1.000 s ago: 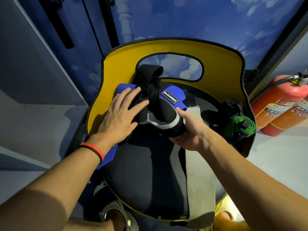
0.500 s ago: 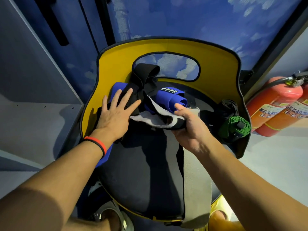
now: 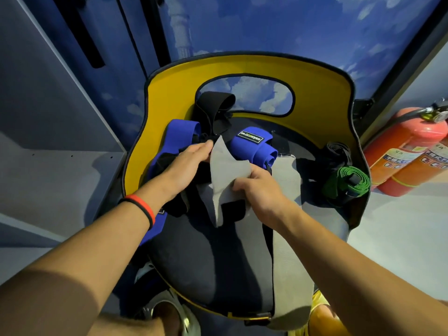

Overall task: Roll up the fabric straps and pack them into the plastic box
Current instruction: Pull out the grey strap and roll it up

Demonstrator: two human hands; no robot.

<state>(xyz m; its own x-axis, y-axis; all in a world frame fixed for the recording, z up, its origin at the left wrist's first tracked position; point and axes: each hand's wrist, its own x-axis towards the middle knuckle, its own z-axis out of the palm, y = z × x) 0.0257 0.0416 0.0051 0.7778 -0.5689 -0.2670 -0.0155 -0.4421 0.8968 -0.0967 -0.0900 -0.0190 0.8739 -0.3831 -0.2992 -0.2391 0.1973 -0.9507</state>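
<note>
At 6 o'clock on the chair seat [image 3: 206, 263], the grey strap [image 3: 288, 263] trails off the near edge, likely fed out for rolling. Right hand [image 3: 257, 190] pinches its folded end; left hand [image 3: 186, 163] meets the far corner, grip unclear. Rolled blue strap [image 3: 254, 149] parked at 12, green strap [image 3: 349, 178] at 3. Plastic box unseen.

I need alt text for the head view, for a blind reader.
On a yellow chair, the right hand pinches a grey strap while the left hand touches its upper edge. A rolled blue strap and a rolled green strap lie nearby; red fire extinguishers stand at right.
</note>
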